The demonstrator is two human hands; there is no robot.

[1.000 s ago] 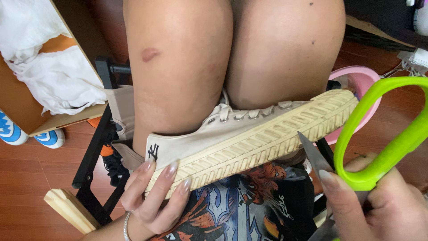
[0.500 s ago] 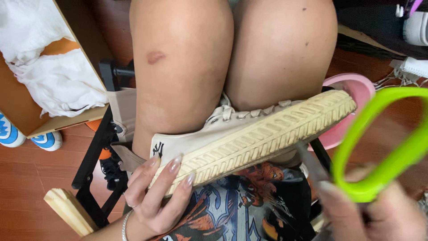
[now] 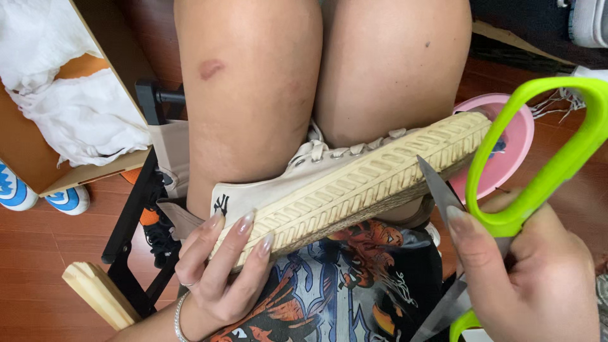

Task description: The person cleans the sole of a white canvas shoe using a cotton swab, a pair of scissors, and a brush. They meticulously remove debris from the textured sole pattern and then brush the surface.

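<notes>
The cream sneaker (image 3: 342,183) is being steadied sole-up by the left hand (image 3: 221,278), fingers clasped around its heel; green-handled scissors (image 3: 532,183), gripped by the right hand (image 3: 532,278), are being aimed at the sole edge, likely calling for careful blade placement.

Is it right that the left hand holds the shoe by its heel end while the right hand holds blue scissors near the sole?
Not quite. The scissors in the right hand have green handles, not blue, as the head view shows. The left hand does hold the shoe by its heel end.

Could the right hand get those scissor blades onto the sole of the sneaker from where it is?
Probably yes. The right hand holds the green-handled scissors with the blade tip beside the sneaker's sole, nothing between them; the left hand grips the other end.
</notes>
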